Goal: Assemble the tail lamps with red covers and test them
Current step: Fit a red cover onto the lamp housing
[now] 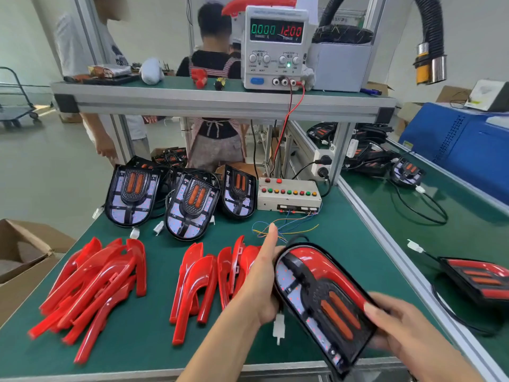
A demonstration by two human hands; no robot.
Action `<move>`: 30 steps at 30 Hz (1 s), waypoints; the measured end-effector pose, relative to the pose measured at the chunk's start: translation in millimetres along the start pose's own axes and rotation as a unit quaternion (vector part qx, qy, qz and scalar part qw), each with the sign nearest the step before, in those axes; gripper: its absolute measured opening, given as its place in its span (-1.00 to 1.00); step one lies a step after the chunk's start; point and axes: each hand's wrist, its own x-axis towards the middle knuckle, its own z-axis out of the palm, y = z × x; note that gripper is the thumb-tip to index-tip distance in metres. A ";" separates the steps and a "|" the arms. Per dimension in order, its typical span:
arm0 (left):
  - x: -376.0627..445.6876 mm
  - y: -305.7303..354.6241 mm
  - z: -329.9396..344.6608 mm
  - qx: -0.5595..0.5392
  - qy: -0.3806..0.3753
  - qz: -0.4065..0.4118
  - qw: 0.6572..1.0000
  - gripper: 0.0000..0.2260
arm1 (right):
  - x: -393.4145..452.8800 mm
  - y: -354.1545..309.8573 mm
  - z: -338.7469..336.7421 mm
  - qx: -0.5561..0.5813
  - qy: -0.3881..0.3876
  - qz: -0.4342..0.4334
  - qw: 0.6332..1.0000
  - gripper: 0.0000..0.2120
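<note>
Presently, the tail lamp (322, 301) is gripped by the left hand (261, 282) and right hand (407, 326); its red cover (325, 266), if only partly seated, could be dislodged.

The scene is brightly and evenly lit with soft, faint shadows on the green bench mat (344, 271), wide-angle bending bows the shelf rail (220, 102) and frame edges, the right hand (407, 329) shows motion blur, and gloss highlights mark the red covers (93, 282).

Glossy red plastic covers (91, 285) on a matt green bench mat (344, 244) (brushed metal edging), brown cardboard box (24, 260).
</note>
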 end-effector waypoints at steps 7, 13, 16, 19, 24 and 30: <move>28.3 3.8 7.1 -0.014 -0.031 -0.027 0.999 -0.01 | -2.8 20.7 6.8 -0.130 -0.024 -0.001 0.991 -0.64; 30.0 -12.0 1.8 0.176 0.014 0.066 0.982 -0.15 | -1.5 33.1 22.4 0.121 0.148 0.046 0.980 -0.79; 19.3 -30.9 1.2 0.318 0.055 0.164 0.932 -0.21 | -0.6 34.0 27.4 0.135 0.166 0.056 0.975 -0.81; 4.7 -44.1 0.7 0.433 0.075 0.246 0.864 -0.46 | 3.3 34.5 31.7 0.113 0.165 0.057 0.978 -0.83; -26.2 -43.5 -20.4 0.433 0.240 0.320 0.808 -0.85 | 16.5 36.1 40.3 0.073 0.166 0.050 0.982 -0.82; -89.4 -2.6 -94.8 0.450 0.409 0.368 0.703 -0.88 | 24.5 34.9 48.3 0.049 0.178 0.048 0.982 -0.85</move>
